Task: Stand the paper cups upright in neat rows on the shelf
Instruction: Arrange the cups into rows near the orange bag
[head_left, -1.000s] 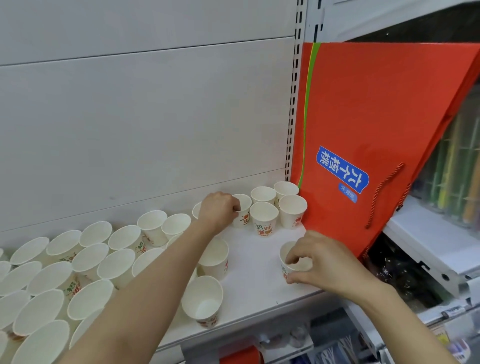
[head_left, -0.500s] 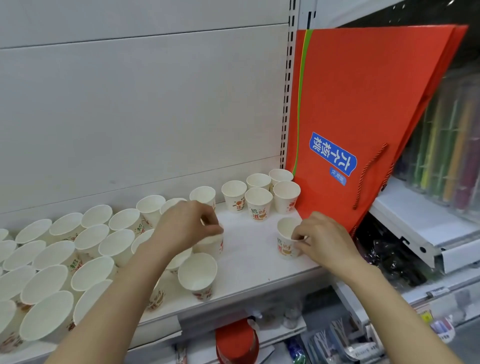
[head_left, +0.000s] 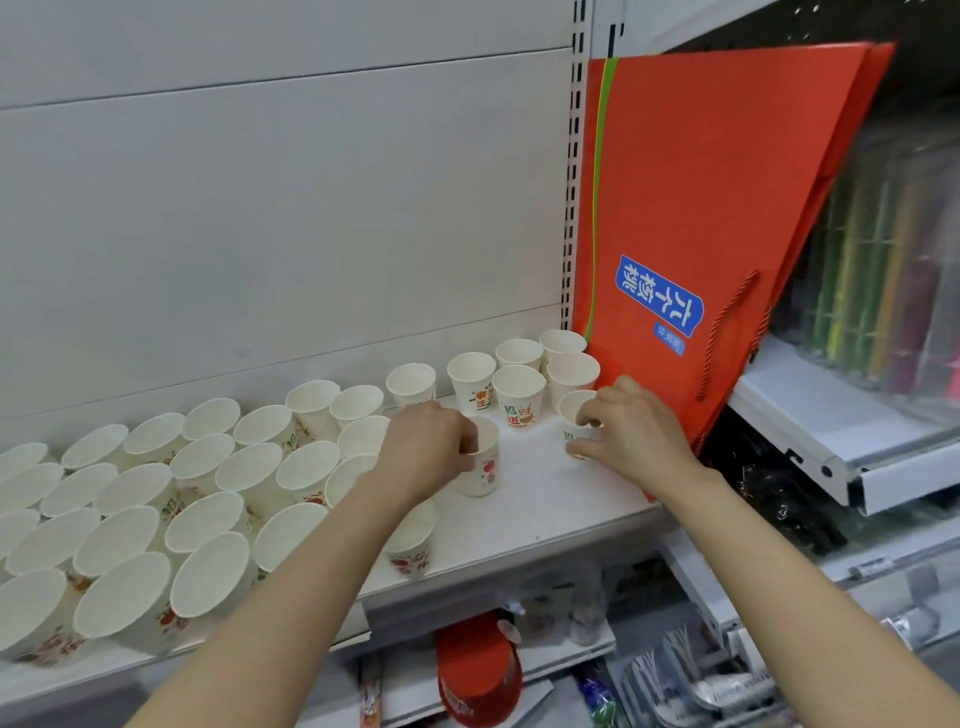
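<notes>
Right now both hands are mid-placement at the right end of the shelf (head_left: 545, 499). Left hand (head_left: 426, 449) has its fingers curled round the rim and wall of one paper cup (head_left: 483, 462), which stands upright w/ its base on the shelf, apart from the rows behind it. Right hand (head_left: 631, 434) pinches a second cup (head_left: 574, 415) at the rim, thumb on the near wall — this one sits just in front of the short block of upright cups (head_left: 519, 384) next to the red paper bag (head_left: 701, 208). Step in hand, I'd judge: filling out the front row of that block. Next move prob. calls for sliding the left cup rightward until it lines up beside the right one, then letting go w/o tipping either — thin paper, so light grip. Most of the job is left: the big crowd of cups (head_left: 156, 499) to the left is upright but loosely bunched, not in rows, approx. As for contents — every cup whose inside shows is empty, white inside; the two held cups are partly covered by fingers, but what shows of their insides looks empty too.
</notes>
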